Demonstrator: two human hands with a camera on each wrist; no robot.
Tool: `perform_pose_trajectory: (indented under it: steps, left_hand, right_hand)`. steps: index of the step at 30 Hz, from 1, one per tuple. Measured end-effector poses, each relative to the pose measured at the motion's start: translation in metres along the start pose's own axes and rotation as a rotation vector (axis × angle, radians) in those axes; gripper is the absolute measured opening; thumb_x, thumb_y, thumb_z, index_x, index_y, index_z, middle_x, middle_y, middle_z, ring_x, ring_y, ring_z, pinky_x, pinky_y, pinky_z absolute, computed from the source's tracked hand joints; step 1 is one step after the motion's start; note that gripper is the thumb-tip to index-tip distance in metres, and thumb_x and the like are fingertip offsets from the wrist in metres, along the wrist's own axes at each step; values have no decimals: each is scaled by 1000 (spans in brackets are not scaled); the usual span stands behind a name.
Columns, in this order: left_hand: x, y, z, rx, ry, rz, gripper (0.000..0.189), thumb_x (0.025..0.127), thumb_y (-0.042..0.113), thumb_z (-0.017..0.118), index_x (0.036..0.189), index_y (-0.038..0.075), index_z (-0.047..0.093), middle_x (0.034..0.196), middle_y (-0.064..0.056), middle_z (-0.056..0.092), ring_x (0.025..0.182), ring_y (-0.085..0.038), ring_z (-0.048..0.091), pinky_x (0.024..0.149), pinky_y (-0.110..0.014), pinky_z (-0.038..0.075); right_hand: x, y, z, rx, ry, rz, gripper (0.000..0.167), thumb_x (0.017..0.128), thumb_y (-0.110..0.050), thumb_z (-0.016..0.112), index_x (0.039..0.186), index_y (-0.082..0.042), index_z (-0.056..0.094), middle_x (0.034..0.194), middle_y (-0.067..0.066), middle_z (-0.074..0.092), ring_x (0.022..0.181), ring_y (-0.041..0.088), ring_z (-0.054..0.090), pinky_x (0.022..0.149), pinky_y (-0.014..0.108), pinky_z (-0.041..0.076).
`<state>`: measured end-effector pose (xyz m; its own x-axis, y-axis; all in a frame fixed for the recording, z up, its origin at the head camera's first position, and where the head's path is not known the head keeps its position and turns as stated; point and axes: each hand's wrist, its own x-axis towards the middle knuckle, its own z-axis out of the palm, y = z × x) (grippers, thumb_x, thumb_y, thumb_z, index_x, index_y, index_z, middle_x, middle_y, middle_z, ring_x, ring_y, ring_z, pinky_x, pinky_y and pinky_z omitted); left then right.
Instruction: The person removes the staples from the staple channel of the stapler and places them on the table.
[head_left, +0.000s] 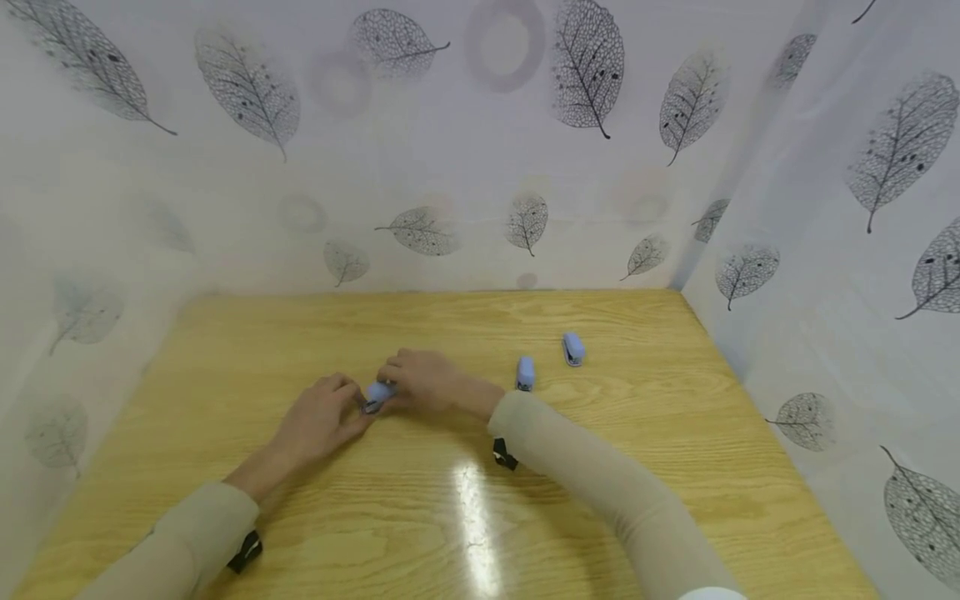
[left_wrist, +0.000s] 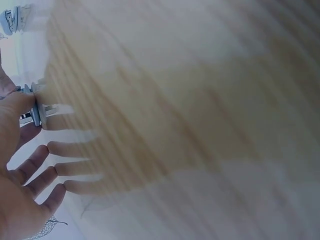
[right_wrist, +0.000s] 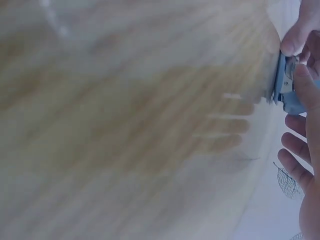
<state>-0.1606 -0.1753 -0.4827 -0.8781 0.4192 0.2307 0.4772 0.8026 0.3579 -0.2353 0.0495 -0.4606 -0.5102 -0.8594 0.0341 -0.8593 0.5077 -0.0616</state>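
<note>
A small light-blue stapler (head_left: pixel 380 392) is held between both hands at the left-middle of the wooden table. The right hand (head_left: pixel 426 382) pinches its blue body, thumb on its side in the right wrist view, where the stapler (right_wrist: pixel 291 104) shows a metal part. At the other end the left hand (head_left: pixel 318 417) pinches the metal base between thumb and index finger. In the left wrist view the stapler (left_wrist: pixel 37 111) is partly hidden by the thumb, and the other left fingers spread loosely below it. Beyond the right forearm stands a second blue stapler (head_left: pixel 525 372).
A third blue stapler (head_left: pixel 573 348) stands farther back to the right on the wooden table (head_left: pixel 637 400). White curtains with a leaf print (head_left: pixel 465 167) enclose the back and both sides. Dark straps (head_left: pixel 504 454) show under the wrists.
</note>
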Motion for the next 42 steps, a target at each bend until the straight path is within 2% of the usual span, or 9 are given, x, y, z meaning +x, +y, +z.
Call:
perform_pose_trajectory:
  steps: [4,11,22,32,42]
  left_hand:
    - [0,-1,-1,1,-8,-12,24,90,27,84,99,7,73,114,-17,71,104,-37,68,87,-55,59]
    - [2,0,-4,9,-38,-26,23,92,28,82,101,8,72,116,-17,71,106,-37,68,89,-56,58]
    - [0,2,-4,0,-50,-41,25,92,27,81,103,7,72,114,-15,69,104,-34,66,87,-54,58]
    - [0,4,-1,6,-40,-47,26,92,28,81,103,6,72,114,-15,70,103,-34,66,88,-53,58]
    - [2,6,-7,52,-66,-46,22,91,28,81,96,9,71,111,-13,70,99,-31,67,83,-49,59]
  right_hand:
    - [-1,3,-6,-51,-8,-8,45,100,-52,66,130,-19,67,124,-6,73,106,9,65,92,19,53]
    - [-3,10,-9,-37,-39,18,46,100,-56,65,128,-20,66,122,-6,71,108,10,64,94,21,53]
    - [-11,22,-6,-20,-25,98,40,94,-62,69,111,-26,67,108,-10,70,97,7,62,86,21,54]
    - [-16,27,-7,23,-25,145,45,92,-65,70,114,-26,68,103,-12,67,92,5,59,81,19,51]
    - [-7,30,-7,15,-37,172,51,93,-64,69,126,-26,68,106,-9,66,91,6,59,78,20,50]
